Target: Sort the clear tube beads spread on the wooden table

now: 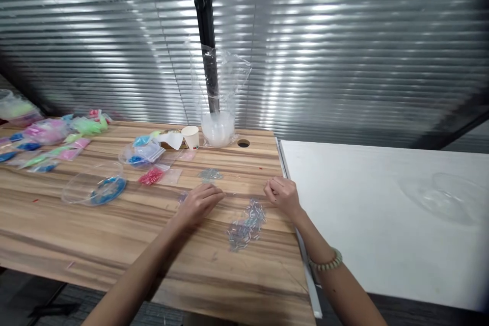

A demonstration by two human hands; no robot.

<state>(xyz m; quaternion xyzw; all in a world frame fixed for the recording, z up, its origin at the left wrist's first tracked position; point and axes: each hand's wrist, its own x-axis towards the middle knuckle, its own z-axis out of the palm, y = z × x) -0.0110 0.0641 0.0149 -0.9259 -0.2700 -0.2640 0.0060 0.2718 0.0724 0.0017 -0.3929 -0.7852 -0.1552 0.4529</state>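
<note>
A loose pile of small clear tube-like pieces (247, 224) lies on the wooden table between my forearms. Just left of and above it, my left hand (200, 202) rests low over the wood, fingers curled together; whatever is under the fingertips is hidden. My right hand (281, 194) is closed near the table's right edge, thumb against the bent fingers, and I cannot make out anything in it. Behind my left hand sits a smaller heap of greyish-clear pieces (210, 174). A few purplish pieces (183, 196) show beside the left knuckles.
Red beads in a bag (151, 176), a clear round dish with blue pieces (109, 191) and several coloured bags (48, 131) lie to the left. A paper cup (191, 137) and bagged plastic bowls (218, 129) stand at the back. A white table (344, 204) adjoins on the right.
</note>
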